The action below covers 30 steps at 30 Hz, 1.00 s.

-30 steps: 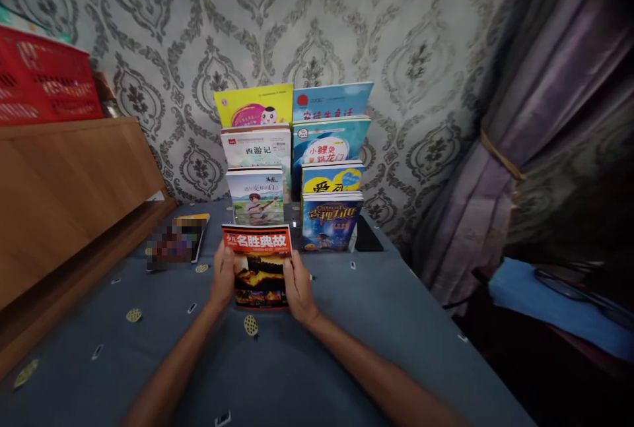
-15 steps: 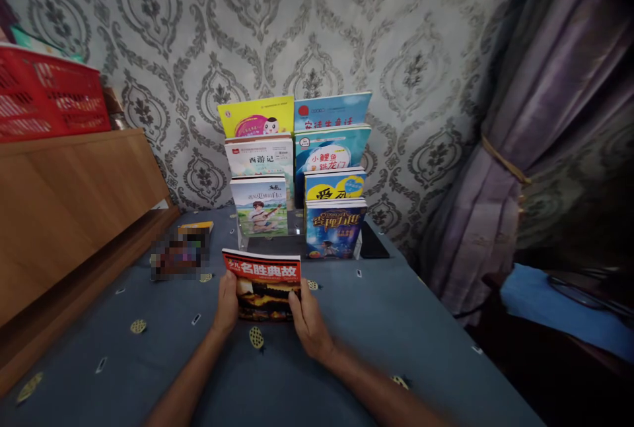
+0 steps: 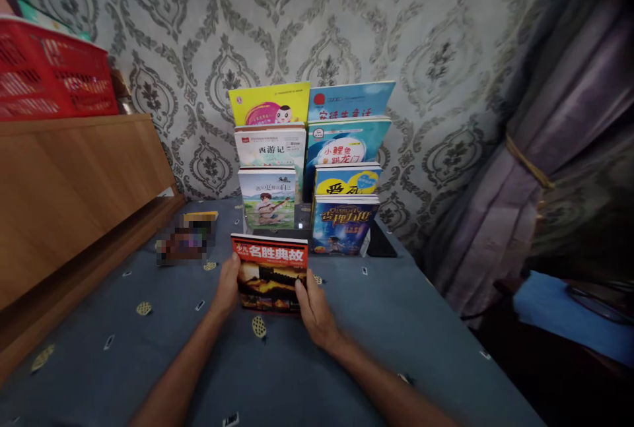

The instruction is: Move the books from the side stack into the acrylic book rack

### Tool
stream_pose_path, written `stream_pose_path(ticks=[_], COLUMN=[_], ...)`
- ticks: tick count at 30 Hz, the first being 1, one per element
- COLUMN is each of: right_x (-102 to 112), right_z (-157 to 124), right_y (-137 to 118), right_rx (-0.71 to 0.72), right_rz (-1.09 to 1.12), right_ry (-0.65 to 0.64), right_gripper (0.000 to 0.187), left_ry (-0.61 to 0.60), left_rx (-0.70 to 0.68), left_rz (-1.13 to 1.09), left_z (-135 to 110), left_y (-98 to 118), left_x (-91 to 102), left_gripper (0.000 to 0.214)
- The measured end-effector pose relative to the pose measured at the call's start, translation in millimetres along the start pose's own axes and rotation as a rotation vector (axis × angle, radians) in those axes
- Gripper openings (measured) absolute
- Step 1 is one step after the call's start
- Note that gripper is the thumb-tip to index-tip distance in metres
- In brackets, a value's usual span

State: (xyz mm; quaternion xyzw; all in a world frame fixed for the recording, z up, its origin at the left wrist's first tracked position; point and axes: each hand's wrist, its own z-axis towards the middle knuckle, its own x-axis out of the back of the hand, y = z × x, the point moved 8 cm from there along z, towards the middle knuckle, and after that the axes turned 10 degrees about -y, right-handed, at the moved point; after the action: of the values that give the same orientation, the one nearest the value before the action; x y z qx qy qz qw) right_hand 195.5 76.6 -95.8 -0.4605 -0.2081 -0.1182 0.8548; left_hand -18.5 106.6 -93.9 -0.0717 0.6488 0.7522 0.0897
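Between my two hands is a book (image 3: 271,275) with a red, black and gold cover, tilted up to face me above the cloth. My left hand (image 3: 228,285) grips its left edge, and my right hand (image 3: 314,308) grips its right edge with the thumb on the cover. Just beyond it, books stand in tiers on a clear stand. In front are a book with a guitar player (image 3: 269,199) at left and a dark blue book (image 3: 343,226) at right. Higher behind are a white book (image 3: 271,144), a yellow book (image 3: 267,102), a blue-and-yellow book (image 3: 347,178) and blue books (image 3: 349,136).
A blue patterned cloth (image 3: 386,334) covers the surface. At left lies a blurred-out item (image 3: 185,242), beside a wooden panel (image 3: 79,202) with a red basket (image 3: 54,70) on top. On the right hang a purple curtain (image 3: 559,130) and a blue cloth (image 3: 569,315) below it.
The camera view has shifted slightly. The book in my hands sits a little higher in the picture and its cover faces me more fully. Both hands keep their hold.
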Motion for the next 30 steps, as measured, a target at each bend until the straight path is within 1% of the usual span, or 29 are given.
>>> stream_pose_path(ticks=[1, 3, 5, 7, 10, 13, 17, 21, 25, 28, 30], right_x=[4, 10, 15, 21, 25, 24, 22, 19, 20, 19, 16], right_z=[2, 8, 13, 16, 17, 14, 10, 7, 5, 5, 6], right_y=[-4, -14, -26, -35, -42, -47, -56, -63, -68, -68, -67], right_rx=[0.004, 0.023, 0.061, 0.093, 0.116, 0.151, 0.188, 0.229, 0.291, 0.307, 0.324], right_rz=[-0.005, -0.011, -0.030, -0.092, -0.204, -0.269, -0.317, -0.338, -0.337, -0.334, -0.321], right_ry=[0.005, -0.014, -0.049, -0.042, -0.009, 0.013, 0.006, -0.006, 0.039, 0.019, -0.030], right_gripper=[0.046, 0.041, 0.037, 0.033, 0.029, 0.026, 0.025, 0.022, 0.017, 0.016, 0.022], left_ry=[-0.011, -0.085, -0.204, -0.300, -0.389, -0.468, -0.491, -0.520, -0.561, -0.498, -0.467], left_rx=[-0.035, -0.062, -0.025, 0.011, 0.082, 0.151, 0.190, 0.168, 0.091, -0.001, -0.084], left_rz=[0.019, 0.062, 0.101, 0.147, 0.175, 0.140, 0.087, 0.088, 0.141, 0.218, 0.270], left_z=[0, 0, -1, -4, -9, -14, -16, -16, -14, -11, -11], left_y=[9, 24, 32, 38, 44, 47, 49, 49, 50, 59, 69], left_x=[0.0, -1.9, -4.7, -4.8, -2.7, -4.2, -2.5, 0.9, 1.6, 3.5, 1.8], left_gripper=[0.057, 0.049, 0.041, 0.035, 0.031, 0.033, 0.029, 0.026, 0.026, 0.024, 0.028])
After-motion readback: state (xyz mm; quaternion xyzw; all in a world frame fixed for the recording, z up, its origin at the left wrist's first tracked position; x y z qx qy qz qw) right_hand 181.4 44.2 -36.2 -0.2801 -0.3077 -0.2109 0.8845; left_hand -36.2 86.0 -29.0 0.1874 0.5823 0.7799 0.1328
